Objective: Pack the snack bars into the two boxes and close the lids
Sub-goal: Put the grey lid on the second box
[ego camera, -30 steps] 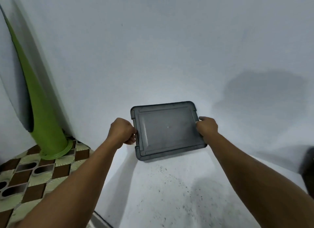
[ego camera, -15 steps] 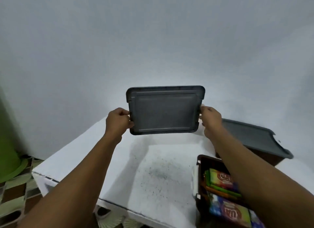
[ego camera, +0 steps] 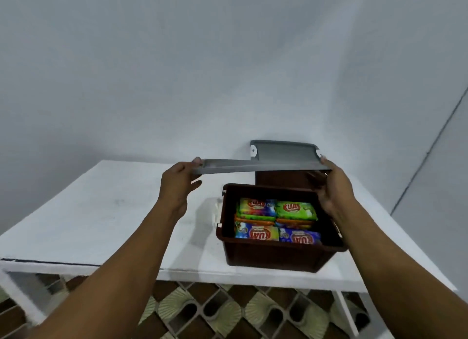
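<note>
In the head view, our left hand [ego camera: 177, 184] and right hand [ego camera: 334, 189] hold the grey lid [ego camera: 253, 166] at centre frame. The fingers [ego camera: 197, 160] of each hand pinch one short edge.

Half a second ago the lid stood upright facing us, left of the boxes. Now it lies nearly flat, seen almost edge-on, and hovers above the open brown box [ego camera: 273, 255] at lower right without touching it. The lid's left end reaches past the box's left wall.

Snack bars [ego camera: 276, 219] fill that box on the white surface [ego camera: 101, 212]. Behind it, the rear box [ego camera: 278, 178] already wears its lid. We judge that packing is finished and only this lid remains to lower and press on.
</note>
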